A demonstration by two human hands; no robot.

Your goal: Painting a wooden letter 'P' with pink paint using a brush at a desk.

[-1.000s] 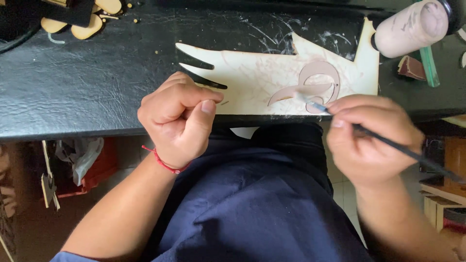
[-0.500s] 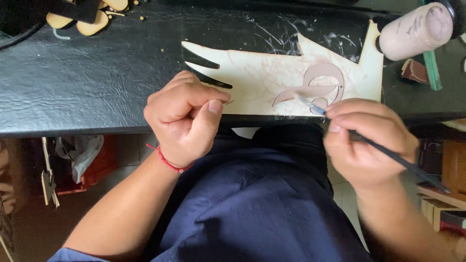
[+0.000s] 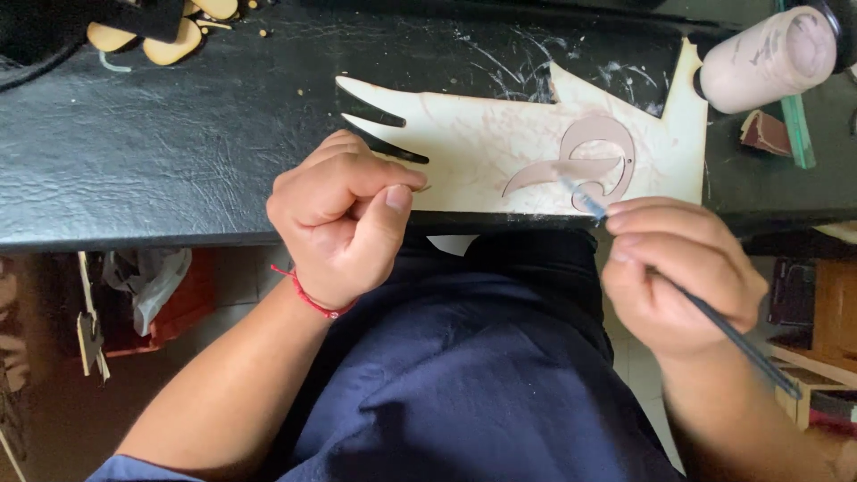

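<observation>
- At the desk's [image 3: 134,161] near edge, the left hand [image 3: 344,223] is curled almost into a fist, fingers folded and thumb pressed against the forefinger.
- Whether anything is pinched between thumb and forefinger cannot be told; the knuckles rest against the lower edge of the pale cut-out sheet [image 3: 473,143].
- The sheet is laid flat on the black desk, with pointed prongs at its left end and a spike at its upper right.
- A thin brush [image 3: 705,308] is gripped in the right hand [image 3: 678,272], whose fingers are closed tightly round the dark handle.
- The brush tip is laid on a small pinkish curved piece [image 3: 580,165] that lies on the sheet's right part.
- A pale cylindrical bottle [image 3: 768,58] is seen lying on its side at the desk's far right, beyond the sheet.
- Small tan oval pieces [image 3: 165,45] are scattered at the far left corner, well apart from both hands.
- A red cord [image 3: 308,299] is worn on the left wrist.
</observation>
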